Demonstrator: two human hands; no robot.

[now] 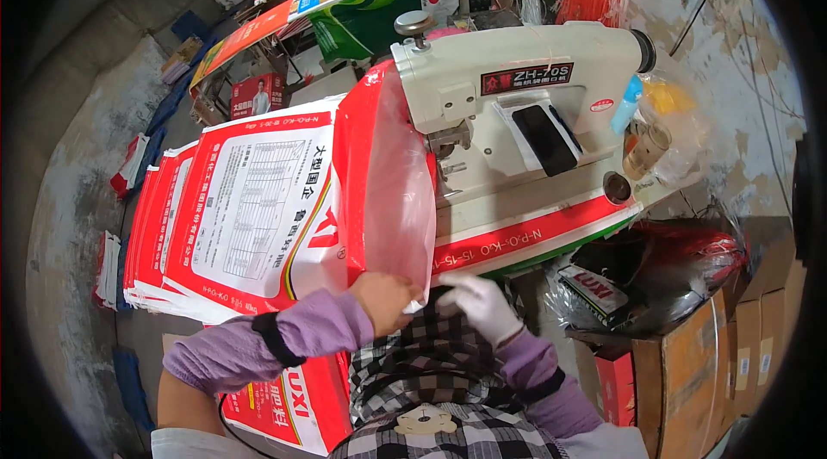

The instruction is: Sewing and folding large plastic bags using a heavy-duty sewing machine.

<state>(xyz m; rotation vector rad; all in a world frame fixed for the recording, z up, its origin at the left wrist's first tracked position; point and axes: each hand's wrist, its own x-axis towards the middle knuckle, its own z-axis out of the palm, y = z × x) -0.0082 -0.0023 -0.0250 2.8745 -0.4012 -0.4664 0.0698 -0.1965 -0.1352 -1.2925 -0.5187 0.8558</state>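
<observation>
Sack (379,192) with clear liner inside: my left hand (385,301) grips its mouth at the table edge (534,239), my gloved right hand (482,304) pinches it.

A grey concrete floor (77,192) curves along the left. Far back stand cluttered work tables (258,24). On the right rises a stained, cracked plaster wall (749,54), with brown cardboard boxes (724,356) stacked near its foot.
</observation>
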